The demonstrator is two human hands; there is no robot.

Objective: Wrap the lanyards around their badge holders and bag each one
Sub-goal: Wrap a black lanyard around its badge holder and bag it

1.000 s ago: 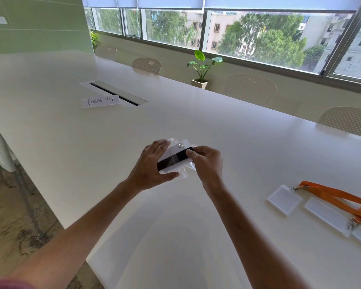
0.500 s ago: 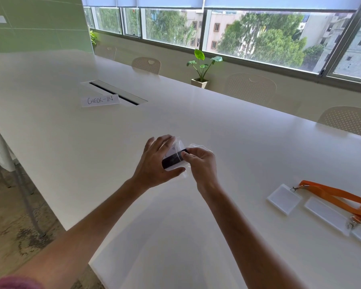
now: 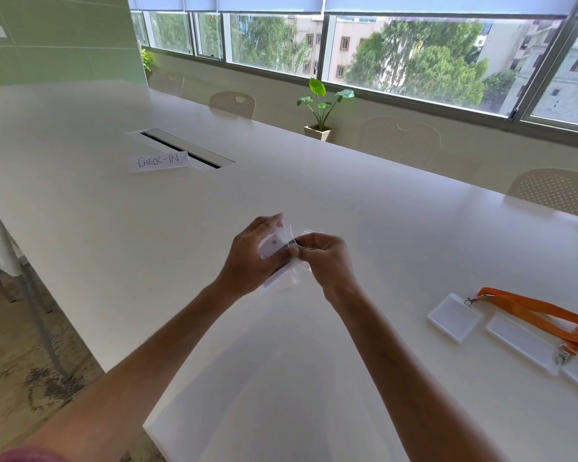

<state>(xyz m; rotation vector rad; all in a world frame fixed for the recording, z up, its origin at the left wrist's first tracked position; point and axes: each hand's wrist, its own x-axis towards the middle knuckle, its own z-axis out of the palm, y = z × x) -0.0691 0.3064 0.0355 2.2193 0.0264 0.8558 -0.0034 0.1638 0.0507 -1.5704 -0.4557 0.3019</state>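
Above the middle of the white table (image 3: 181,228), both hands hold one white badge holder (image 3: 271,245) wrapped in a black lanyard, partly inside a clear plastic bag (image 3: 294,278). My left hand (image 3: 251,258) grips the holder and bag from the left, fingers curled over the top. My right hand (image 3: 324,261) pinches the bag's edge at the holder's right side. The black lanyard is mostly hidden between the hands. At the right lie three more white badge holders (image 3: 453,317), with orange lanyards (image 3: 534,311) clipped on.
A paper sign reading CHECK-IN (image 3: 158,160) lies beside a cable slot (image 3: 181,148) at the far left of the table. Perforated chairs (image 3: 399,138) and a potted plant (image 3: 321,108) stand along the window side. The table's near-left edge drops to the floor.
The two hands have closed in on each other. The holder has tilted more upright, and the black lanyard band shows much less than before.
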